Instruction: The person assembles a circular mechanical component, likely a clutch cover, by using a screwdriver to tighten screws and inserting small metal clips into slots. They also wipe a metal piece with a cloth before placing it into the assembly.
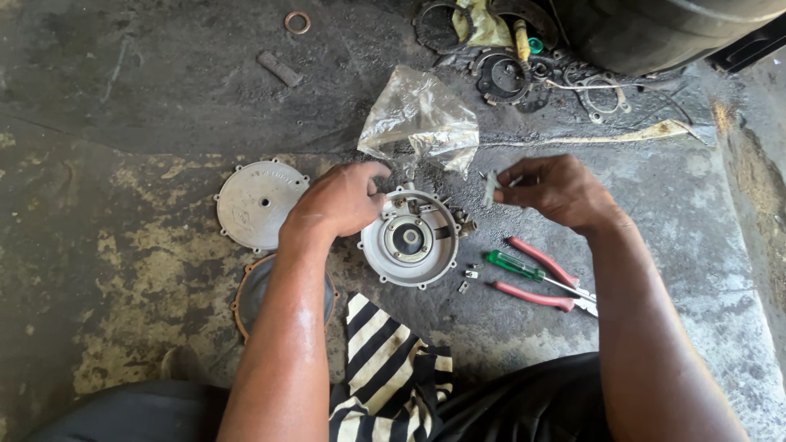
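A repair workshop: grimy, oil-stained concrete floor (123,98); red-handled pliers (544,282), green screwdriver (514,263), scattered gaskets (602,94).

Matt grey cast-metal housing (409,239) and cover plate (258,203); glossy, crinkled clear plastic bag (422,119); red plastic-handled pliers (540,282); translucent green screwdriver (517,265); rough, stained concrete floor (147,106); striped cloth (385,368).

Round grey cast-metal housing (409,238), open face up on the stained concrete, bolt ears around the rim, dark hub in the middle, upper-left edge touched by a hand. Small flat grey metal piece (490,188), pinched upright just right of it.
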